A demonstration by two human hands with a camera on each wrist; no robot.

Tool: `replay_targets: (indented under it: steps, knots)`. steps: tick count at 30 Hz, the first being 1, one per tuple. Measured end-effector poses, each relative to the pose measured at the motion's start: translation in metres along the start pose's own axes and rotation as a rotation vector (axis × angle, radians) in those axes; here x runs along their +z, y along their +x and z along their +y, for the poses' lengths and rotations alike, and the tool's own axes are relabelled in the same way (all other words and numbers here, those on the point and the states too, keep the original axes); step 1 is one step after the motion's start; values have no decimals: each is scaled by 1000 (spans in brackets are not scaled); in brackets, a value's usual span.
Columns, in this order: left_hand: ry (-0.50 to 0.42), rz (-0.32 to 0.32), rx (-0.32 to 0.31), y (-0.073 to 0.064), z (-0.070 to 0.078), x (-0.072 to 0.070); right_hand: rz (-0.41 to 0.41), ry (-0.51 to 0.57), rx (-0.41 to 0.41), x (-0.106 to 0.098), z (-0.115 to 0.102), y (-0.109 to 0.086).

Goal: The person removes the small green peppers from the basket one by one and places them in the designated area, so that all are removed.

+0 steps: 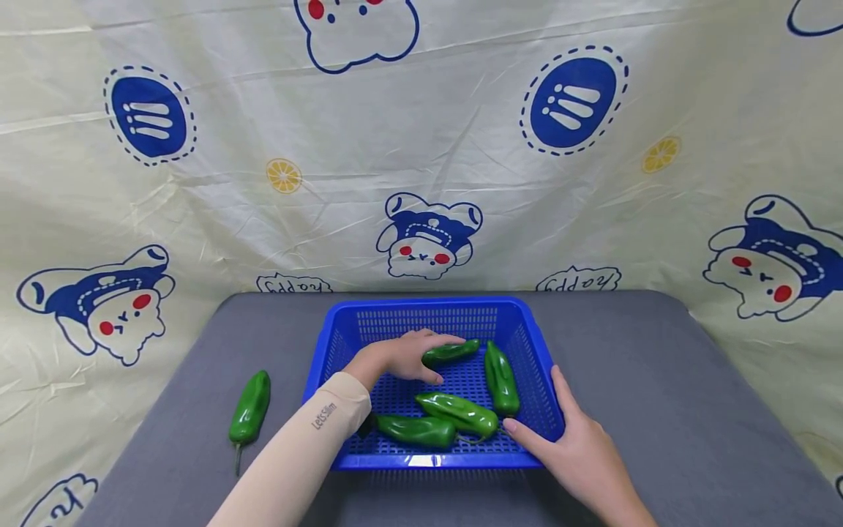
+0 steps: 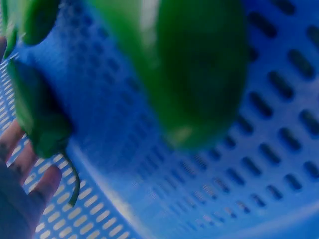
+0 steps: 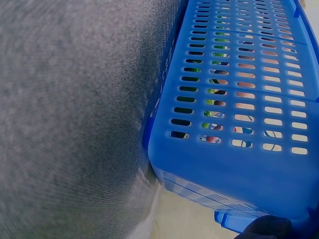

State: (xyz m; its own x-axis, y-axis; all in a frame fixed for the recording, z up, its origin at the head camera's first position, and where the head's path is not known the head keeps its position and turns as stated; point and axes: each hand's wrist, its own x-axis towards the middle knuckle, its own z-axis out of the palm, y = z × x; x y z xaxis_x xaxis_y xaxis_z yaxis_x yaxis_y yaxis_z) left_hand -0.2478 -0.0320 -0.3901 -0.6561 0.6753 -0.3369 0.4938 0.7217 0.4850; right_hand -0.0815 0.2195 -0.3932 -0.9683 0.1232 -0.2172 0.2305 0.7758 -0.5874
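While the left hand (image 1: 410, 356) reaches into the blue basket (image 1: 490, 460), its fingers lie fairly straight over the far pepper (image 1: 451, 353) and the thumb stands apart, so we judge that it touches the pepper without clamping it. We find the right hand (image 1: 574, 439) at the basket's near right corner, thumb inside the rim and fingers along the outer wall, clamped on that edge, presumably to steady the basket. Three more peppers lie on the basket's floor: the side pepper (image 1: 502, 380) runs along its right wall, while the middle pepper (image 1: 459, 413) and the nearest pepper (image 1: 416, 432) lie close together towards its near wall. The walls, we think, stop them rolling away. Left of the basket, well apart, we see the lone pepper (image 1: 250, 408) on the grey tabletop (image 1: 658, 410), with neither hand touching it.
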Motion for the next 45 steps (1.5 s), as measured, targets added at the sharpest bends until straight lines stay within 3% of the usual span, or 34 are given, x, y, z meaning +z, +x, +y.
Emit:
replay_targets:
  steps: [12, 19, 36, 45]
  knots:
    - [114, 5, -50, 8, 8, 8, 3, 13, 3, 0, 1, -1]
    - [146, 3, -39, 9, 10, 10, 2, 8, 2, 0, 0, -1]
    - [111, -47, -87, 10, 18, 16, 12, -13, -12, 0, 0, 0]
    - [160, -41, -97, 14, 19, 16, 17, 4, -19, 1, -1, -2]
